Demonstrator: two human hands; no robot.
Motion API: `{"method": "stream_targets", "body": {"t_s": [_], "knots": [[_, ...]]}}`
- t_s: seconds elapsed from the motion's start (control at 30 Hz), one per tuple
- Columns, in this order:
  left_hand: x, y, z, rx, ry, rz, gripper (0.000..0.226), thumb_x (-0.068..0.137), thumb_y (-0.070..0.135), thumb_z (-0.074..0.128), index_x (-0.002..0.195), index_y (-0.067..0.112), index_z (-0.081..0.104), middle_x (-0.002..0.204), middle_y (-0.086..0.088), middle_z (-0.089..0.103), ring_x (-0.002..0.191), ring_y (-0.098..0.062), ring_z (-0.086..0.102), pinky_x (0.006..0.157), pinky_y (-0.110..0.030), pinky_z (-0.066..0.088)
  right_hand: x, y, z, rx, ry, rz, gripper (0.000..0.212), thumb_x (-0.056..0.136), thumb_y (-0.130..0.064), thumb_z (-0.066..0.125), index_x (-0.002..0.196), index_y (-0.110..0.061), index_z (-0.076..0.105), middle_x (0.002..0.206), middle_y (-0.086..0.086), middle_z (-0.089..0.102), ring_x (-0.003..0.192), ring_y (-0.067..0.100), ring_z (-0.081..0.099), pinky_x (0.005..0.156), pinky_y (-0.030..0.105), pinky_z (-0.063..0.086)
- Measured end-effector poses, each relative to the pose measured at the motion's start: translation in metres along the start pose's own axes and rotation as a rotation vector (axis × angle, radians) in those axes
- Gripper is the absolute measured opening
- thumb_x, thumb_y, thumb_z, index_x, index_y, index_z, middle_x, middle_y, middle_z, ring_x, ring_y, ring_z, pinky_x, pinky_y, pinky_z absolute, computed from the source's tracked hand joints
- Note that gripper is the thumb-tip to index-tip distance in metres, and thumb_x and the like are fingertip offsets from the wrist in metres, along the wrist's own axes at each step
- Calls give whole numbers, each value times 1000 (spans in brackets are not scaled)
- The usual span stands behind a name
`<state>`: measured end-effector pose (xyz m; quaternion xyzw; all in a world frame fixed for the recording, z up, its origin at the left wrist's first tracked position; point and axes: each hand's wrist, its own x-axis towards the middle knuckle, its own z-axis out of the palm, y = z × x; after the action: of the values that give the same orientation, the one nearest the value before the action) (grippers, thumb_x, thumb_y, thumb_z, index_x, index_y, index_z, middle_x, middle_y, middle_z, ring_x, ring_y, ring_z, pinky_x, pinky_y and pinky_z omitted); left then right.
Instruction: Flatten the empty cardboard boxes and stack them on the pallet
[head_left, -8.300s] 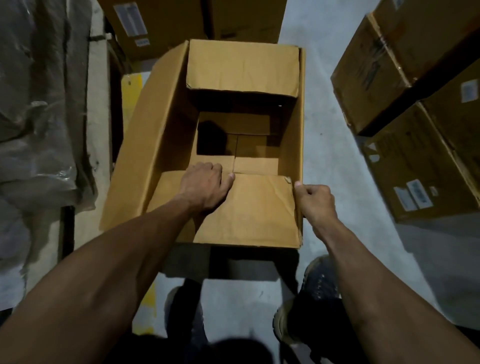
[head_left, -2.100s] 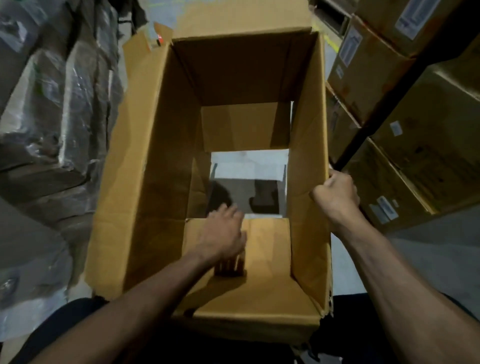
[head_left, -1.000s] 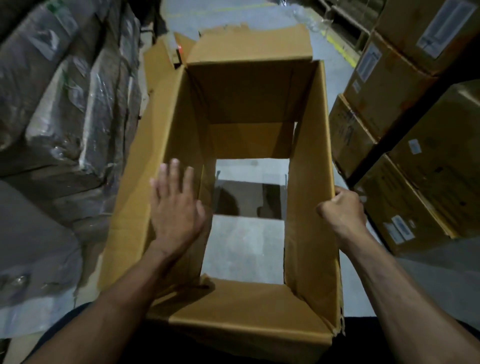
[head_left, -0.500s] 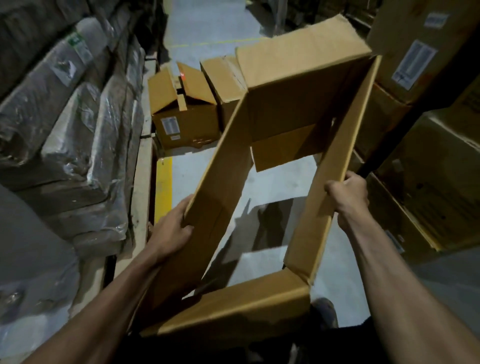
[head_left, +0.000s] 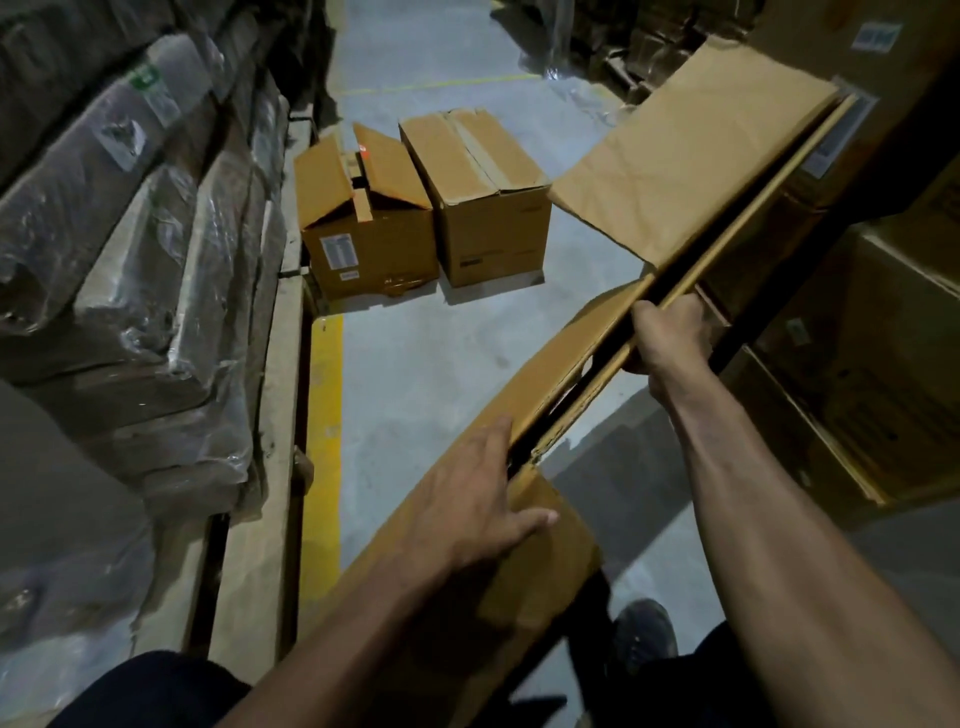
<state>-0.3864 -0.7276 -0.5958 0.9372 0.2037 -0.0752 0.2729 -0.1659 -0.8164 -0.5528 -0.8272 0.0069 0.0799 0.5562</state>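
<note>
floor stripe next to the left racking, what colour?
Yellow. The floor stripe shows best in the head view, on grey concrete.

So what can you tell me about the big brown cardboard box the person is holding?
The big brown cardboard box is plain creased corrugated card, squashed almost flat, with only a thin dark gap between its two layers. It slants from low near the person up to the far right, held off the grey floor. One flap sticks out at the far end; the near edge looks torn. The right hand grips its edge, and the left hand presses flat on its near panel.
</note>
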Motion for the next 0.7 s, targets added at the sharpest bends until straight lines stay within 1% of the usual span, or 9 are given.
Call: {"method": "stream_targets", "body": {"t_s": [0.1, 0.17, 0.33, 0.4, 0.43, 0.5, 0.53, 0.6, 0.7], "knots": [[16, 12, 1, 27, 91, 5, 101, 79, 65, 69, 153, 32, 9, 149, 0, 45, 122, -26, 55, 96, -43, 50, -1, -3, 3, -7, -40, -7, 24, 96, -15, 54, 118, -9, 61, 92, 2, 67, 82, 18, 69, 70, 36, 62], [21, 16, 5, 55, 176, 10, 81, 86, 55, 67, 147, 32, 20, 128, -1, 61, 102, -26, 62, 80, -36, 51, -2, -6, 6, -23, -46, -17, 26, 96, -17, 53, 121, -10, 60, 94, 2, 67, 84, 19, 69, 69, 36, 62], [10, 11, 8, 38, 380, -42, 51, 89, 29, 53, 139, 29, 43, 100, -10, 71, 91, -38, 63, 76, -41, 50, -11, -19, 17, -36, -81, -84, 24, 91, -30, 57, 112, -20, 61, 91, -2, 68, 88, 23, 69, 81, 47, 61], [10, 1, -3, -84, 455, -33, 45, 82, 33, 50, 127, 28, 55, 96, -11, 71, 92, -39, 64, 78, -45, 52, -18, -27, 24, -20, -132, -178, 33, 89, -40, 58, 119, -26, 57, 103, -3, 68, 100, 25, 67, 91, 51, 56], [12, -4, -9, -168, 509, -37, 38, 81, 35, 52, 117, 26, 61, 94, -9, 72, 92, -38, 65, 77, -46, 53, -22, -30, 27, -27, -182, -229, 46, 89, -44, 58, 132, -26, 52, 118, -2, 66, 114, 26, 62, 100, 52, 51], [18, -14, -21, -320, 570, -107, 20, 85, 34, 65, 100, 21, 67, 87, -7, 72, 88, -34, 66, 74, -45, 54, -30, -30, 33, 10, -332, -284, 72, 95, -43, 56, 157, -24, 24, 154, 1, 44, 140, 23, 43, 116, 49, 35], [19, -19, -27, -409, 575, -145, 15, 86, 32, 70, 95, 20, 69, 84, -4, 72, 85, -31, 66, 73, -44, 54, -36, -27, 35, 51, -414, -270, 76, 99, -40, 54, 160, -25, 12, 162, 0, 30, 146, 20, 34, 119, 46, 30], [20, -26, -37, -581, 591, -182, 13, 85, 30, 74, 93, 21, 72, 81, 2, 72, 80, -23, 68, 72, -39, 56, -41, -8, 35, 68, -505, -178, 74, 103, -38, 50, 161, -27, 4, 166, 0, 19, 150, 19, 24, 121, 45, 27], [24, -29, -51, -808, 631, -229, 15, 86, 18, 75, 99, 11, 75, 83, 0, 73, 80, -20, 70, 69, -30, 53, -50, 37, 26, -87, -497, -9, 69, 105, -36, 45, 161, -22, 7, 165, 1, 21, 151, 25, 23, 120, 42, 26]]}}
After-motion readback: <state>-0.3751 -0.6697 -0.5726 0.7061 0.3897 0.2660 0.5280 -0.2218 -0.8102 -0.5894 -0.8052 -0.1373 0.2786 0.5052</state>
